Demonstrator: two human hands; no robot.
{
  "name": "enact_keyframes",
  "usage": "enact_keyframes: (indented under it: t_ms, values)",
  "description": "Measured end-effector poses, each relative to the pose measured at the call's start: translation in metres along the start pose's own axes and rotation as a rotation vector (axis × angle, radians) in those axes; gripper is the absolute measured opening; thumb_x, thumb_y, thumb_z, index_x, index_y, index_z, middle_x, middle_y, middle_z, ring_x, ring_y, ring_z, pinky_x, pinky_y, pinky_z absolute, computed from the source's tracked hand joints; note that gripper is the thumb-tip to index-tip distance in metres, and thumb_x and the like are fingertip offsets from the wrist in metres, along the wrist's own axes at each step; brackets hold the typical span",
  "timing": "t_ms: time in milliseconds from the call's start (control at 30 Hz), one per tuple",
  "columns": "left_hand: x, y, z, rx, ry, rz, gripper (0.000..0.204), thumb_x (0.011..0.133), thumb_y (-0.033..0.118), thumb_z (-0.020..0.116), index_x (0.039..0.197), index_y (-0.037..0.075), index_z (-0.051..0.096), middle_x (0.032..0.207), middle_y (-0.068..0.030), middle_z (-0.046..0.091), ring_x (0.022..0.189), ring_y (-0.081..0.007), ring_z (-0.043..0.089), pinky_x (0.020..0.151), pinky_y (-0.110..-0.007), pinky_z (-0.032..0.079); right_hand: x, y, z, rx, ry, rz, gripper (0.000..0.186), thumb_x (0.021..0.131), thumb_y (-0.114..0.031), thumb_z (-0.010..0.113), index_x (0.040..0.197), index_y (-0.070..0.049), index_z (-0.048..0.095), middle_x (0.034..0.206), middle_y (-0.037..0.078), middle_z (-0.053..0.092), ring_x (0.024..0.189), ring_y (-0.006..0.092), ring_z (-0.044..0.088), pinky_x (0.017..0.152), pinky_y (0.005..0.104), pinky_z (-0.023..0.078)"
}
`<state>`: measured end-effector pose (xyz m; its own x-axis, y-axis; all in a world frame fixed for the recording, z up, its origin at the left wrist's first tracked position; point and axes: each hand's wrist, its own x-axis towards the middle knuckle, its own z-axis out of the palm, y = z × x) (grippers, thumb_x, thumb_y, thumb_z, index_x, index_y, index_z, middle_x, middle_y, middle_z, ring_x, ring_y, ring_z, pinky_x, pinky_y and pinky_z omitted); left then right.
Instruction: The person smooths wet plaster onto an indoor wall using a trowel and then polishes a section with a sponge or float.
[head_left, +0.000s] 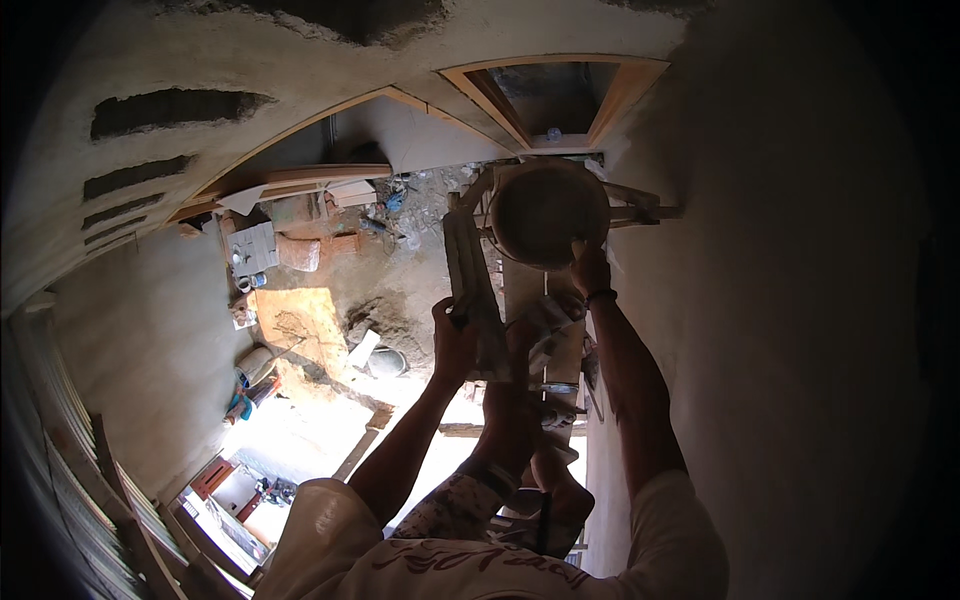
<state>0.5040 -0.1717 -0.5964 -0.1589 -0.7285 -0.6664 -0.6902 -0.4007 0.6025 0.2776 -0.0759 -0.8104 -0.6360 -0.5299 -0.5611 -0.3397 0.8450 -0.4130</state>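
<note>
My left hand (455, 335) grips the lower part of a long, mortar-coloured wooden tool (468, 260), held tilted upward. My right hand (588, 268) is closed at the lower right rim of a round, dark pan (548, 205); whether it holds the rim or something inside is hard to tell. The pan sits at the far end of narrow wooden planks (525, 285), on or beside a wooden support (640, 212). My bare feet and legs are below my hands, on the planks high above the floor.
A plain wall (760, 300) rises close on the right. Far below lie rubble (415, 210), boxes (250, 250), a bucket (385, 362) and a sand-coloured patch (300, 320). Wooden door frames (620, 95) are ahead; leaning poles (120, 500) stand at lower left.
</note>
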Motion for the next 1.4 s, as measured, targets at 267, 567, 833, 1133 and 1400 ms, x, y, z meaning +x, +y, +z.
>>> enact_keyframes:
  t_ms: [267, 567, 833, 1133, 1400]
  values:
    - [0.017, -0.009, -0.009, -0.089, 0.159, -0.156, 0.030, 0.090, 0.015, 0.056, 0.115, 0.000, 0.055, 0.075, -0.0047, 0.053, 0.054, -0.0102, 0.049, 0.046, -0.027, 0.041, -0.012, -0.032, -0.032, -0.170, -0.018, -0.372, 0.035, 0.079, -0.022, 0.059, 0.107, 0.000, 0.057, 0.090, 0.026, 0.066, 0.084, 0.0400, 0.067, 0.071, 0.0517, 0.054]
    - [0.031, -0.007, 0.001, -0.152, 0.040, -0.085, 0.026, 0.099, 0.024, 0.052, 0.107, 0.001, 0.061, 0.068, 0.0011, 0.048, 0.050, -0.0060, 0.044, 0.044, -0.025, 0.037, 0.017, -0.033, -0.067, -0.127, -0.179, -0.418, 0.027, 0.079, -0.021, 0.055, 0.092, 0.002, 0.059, 0.088, 0.026, 0.065, 0.091, 0.0428, 0.063, 0.079, 0.0514, 0.052]
    - [0.044, -0.003, 0.007, -0.216, -0.035, -0.046, 0.024, 0.100, 0.022, 0.049, 0.108, 0.002, 0.061, 0.071, 0.0020, 0.047, 0.054, -0.0058, 0.044, 0.048, -0.024, 0.039, 0.038, -0.027, -0.040, 0.148, -0.275, -0.123, 0.039, 0.071, -0.022, 0.061, 0.101, 0.003, 0.058, 0.090, 0.023, 0.063, 0.078, 0.0348, 0.065, 0.067, 0.0448, 0.051]
    - [0.065, 0.001, 0.017, -0.400, -0.005, -0.318, 0.038, 0.101, 0.036, 0.044, 0.100, 0.001, 0.060, 0.060, 0.0011, 0.045, 0.048, -0.0099, 0.047, 0.042, -0.022, 0.038, 0.034, 0.010, 0.009, 0.266, -0.059, -0.337, 0.042, 0.073, -0.021, 0.061, 0.111, -0.002, 0.057, 0.080, 0.017, 0.062, 0.060, 0.0261, 0.063, 0.053, 0.0389, 0.049]
    - [0.092, -0.032, 0.034, -0.572, -0.237, -0.140, 0.048, 0.106, 0.041, 0.028, 0.118, 0.002, 0.054, 0.090, -0.0060, 0.060, 0.079, -0.0150, 0.058, 0.072, -0.030, 0.047, 0.004, 0.015, -0.003, 0.608, -0.267, -0.140, 0.045, 0.074, -0.015, 0.065, 0.116, -0.001, 0.058, 0.070, 0.009, 0.061, 0.053, 0.0146, 0.058, 0.049, 0.0315, 0.047]
